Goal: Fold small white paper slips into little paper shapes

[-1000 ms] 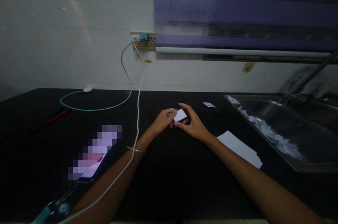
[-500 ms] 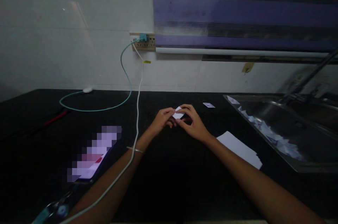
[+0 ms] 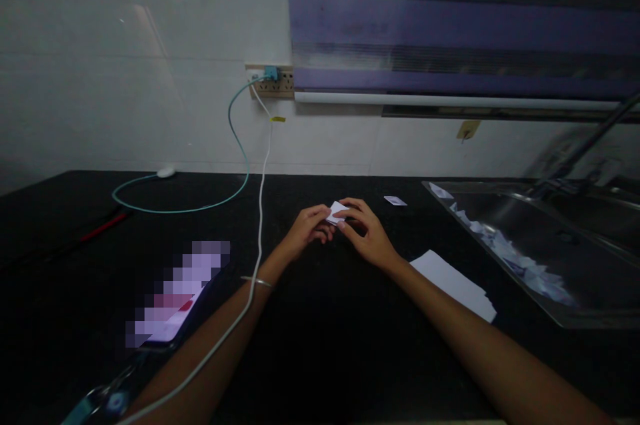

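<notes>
Down in the lower left corner, a key ring with a teal strap lies on the black counter, just below a phone whose lit screen is mostly blurred out. A white cable runs up from the bottom edge, crossing over the left forearm near a thin bracelet. Right of centre, a stack of white paper sits partly behind the other forearm.

In the middle of the frame the two hands meet over a small folded white paper: the left hand pinches its left side, thumb on top, and the right hand has curled fingers on its right side. I can't make out the folds.

More folded pieces crowd the near rim of the sink at right, and a single piece lies beyond the right hand. Farthest off, a socket strip and a purple striped blind hang against the pale wall.
</notes>
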